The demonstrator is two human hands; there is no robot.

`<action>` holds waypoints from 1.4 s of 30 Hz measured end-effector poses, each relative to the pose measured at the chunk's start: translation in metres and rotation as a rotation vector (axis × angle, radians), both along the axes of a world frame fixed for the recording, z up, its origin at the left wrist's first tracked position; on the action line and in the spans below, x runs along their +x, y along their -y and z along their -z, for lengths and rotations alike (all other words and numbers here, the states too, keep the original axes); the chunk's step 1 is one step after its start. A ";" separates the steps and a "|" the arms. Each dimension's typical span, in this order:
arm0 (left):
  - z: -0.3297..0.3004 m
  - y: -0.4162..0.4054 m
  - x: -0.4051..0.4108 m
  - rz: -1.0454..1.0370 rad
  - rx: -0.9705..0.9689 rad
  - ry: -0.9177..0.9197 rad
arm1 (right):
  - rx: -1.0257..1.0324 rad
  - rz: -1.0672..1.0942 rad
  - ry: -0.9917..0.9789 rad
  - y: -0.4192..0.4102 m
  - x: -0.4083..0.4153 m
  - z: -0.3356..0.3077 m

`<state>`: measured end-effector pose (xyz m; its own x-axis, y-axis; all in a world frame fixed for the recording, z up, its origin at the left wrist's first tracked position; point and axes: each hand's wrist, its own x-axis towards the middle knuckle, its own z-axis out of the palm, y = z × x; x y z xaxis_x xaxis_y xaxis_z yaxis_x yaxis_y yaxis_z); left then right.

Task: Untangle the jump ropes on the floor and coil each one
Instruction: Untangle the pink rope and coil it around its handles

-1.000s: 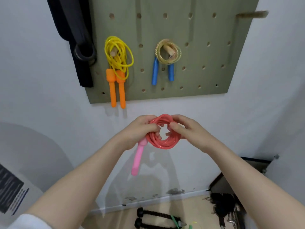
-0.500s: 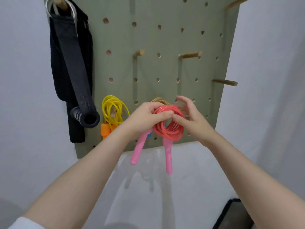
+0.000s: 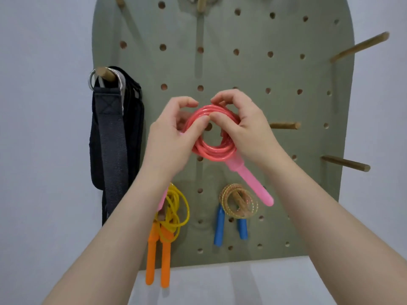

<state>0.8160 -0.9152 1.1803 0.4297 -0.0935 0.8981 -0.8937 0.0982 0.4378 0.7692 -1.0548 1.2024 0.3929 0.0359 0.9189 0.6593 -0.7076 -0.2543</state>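
Observation:
A coiled red jump rope (image 3: pixel 212 150) with pink handles is held up in front of the green pegboard (image 3: pixel 275 73). My left hand (image 3: pixel 169 137) pinches the coil's left side, thumb on top. My right hand (image 3: pixel 244 128) grips its right side with curled fingers. One pink handle (image 3: pixel 253 183) sticks out down to the right; the other is mostly hidden behind my left wrist. A coiled yellow rope with orange handles (image 3: pixel 167 219) and a coiled glittery rope with blue handles (image 3: pixel 239 203) hang on pegs lower on the board.
Black straps (image 3: pixel 114 139) hang from a peg at the board's left edge. Bare wooden pegs (image 3: pixel 285 125) stick out on the right side, with one long peg (image 3: pixel 359 47) higher up. White wall surrounds the board.
Both hands have lifted the red coil higher up the board, above the hanging ropes. One pink handle has swung out to the lower right.

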 end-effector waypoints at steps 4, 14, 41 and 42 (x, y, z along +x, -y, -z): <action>-0.005 0.018 0.035 -0.225 -0.034 -0.030 | -0.034 0.008 -0.110 0.009 0.045 -0.014; 0.017 0.061 0.098 -0.873 0.197 0.117 | -0.143 0.569 0.090 0.012 0.114 0.018; 0.367 0.116 -0.038 0.075 0.755 -0.142 | 0.144 0.489 -1.102 0.106 -0.110 0.398; 0.395 0.120 -0.045 0.095 0.829 -0.203 | 0.173 0.483 -1.164 0.112 -0.120 0.423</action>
